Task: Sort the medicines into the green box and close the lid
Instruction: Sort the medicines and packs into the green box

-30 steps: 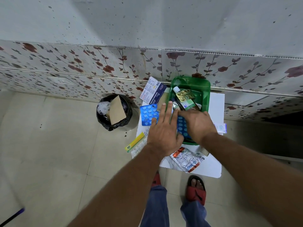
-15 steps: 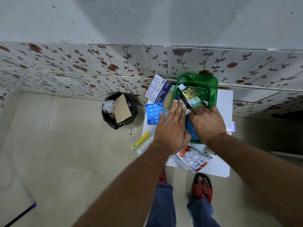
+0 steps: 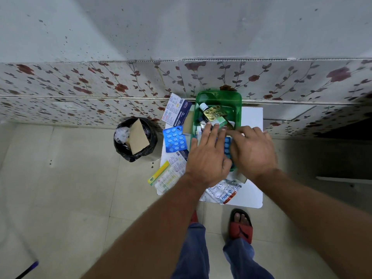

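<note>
While our left hand [image 3: 208, 158] lies flat, fingers spread, and our right hand [image 3: 252, 152], grip hidden, presses a blue blister strip [image 3: 227, 147] beneath them into the green box [image 3: 238, 109], sorting continues; next, loose packs leftward.

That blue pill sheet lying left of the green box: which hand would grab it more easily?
Probably the left hand: it sits right beside the blue pill sheet, while the right hand is over the green box, farther away.
</note>
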